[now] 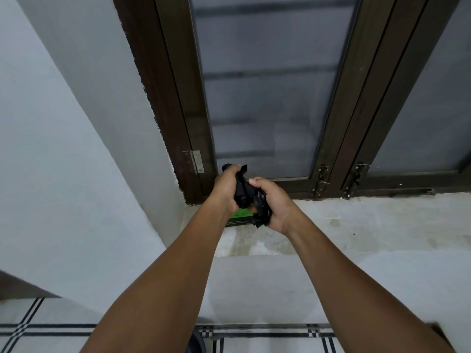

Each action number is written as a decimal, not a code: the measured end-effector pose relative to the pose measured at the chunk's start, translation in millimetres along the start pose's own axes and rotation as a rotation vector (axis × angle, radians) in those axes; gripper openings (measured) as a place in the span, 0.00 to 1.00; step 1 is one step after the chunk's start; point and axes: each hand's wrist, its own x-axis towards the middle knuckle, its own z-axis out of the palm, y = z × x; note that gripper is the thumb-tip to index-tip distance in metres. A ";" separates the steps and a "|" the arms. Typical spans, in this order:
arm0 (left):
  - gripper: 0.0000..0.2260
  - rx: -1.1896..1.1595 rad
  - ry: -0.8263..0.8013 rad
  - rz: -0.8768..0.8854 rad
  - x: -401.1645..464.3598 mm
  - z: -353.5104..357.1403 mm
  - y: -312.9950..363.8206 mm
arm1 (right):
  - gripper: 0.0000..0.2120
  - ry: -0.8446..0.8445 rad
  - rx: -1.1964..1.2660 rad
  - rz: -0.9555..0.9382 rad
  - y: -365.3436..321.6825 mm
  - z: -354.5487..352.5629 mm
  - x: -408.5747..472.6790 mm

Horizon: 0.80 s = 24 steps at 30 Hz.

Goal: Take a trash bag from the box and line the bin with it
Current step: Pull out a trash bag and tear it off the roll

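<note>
Black plastic of the trash bag (244,193), crumpled and partly rolled, is held in the air between both hands over the left end of a concrete window sill (356,225). The left hand (226,187) has its fingers (233,169) closed round the bag's upper part, a dark end sticking out above the fist. The right hand (271,203) has its fingers (256,182) curled tight on the bunched lower part. Just beneath the hands, a green and black box (238,217) lies on the sill near its left corner, mostly hidden by the wrists. Behind the sill stands a dark-framed window (267,98) with frosted panes, a hinge (195,161) at its left frame.
</note>
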 end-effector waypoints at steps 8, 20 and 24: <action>0.12 -0.080 0.037 -0.043 -2.0 -0.8 0.2 | 0.17 0.145 0.363 -0.004 4.0 2.7 1.0; 0.11 0.176 0.186 0.144 19.2 -27.5 -19.7 | 0.13 0.258 -0.468 0.172 -16.6 -41.2 6.2; 0.07 0.179 0.142 0.171 20.2 -24.9 -22.4 | 0.03 0.293 -0.811 0.164 -17.1 -42.0 5.0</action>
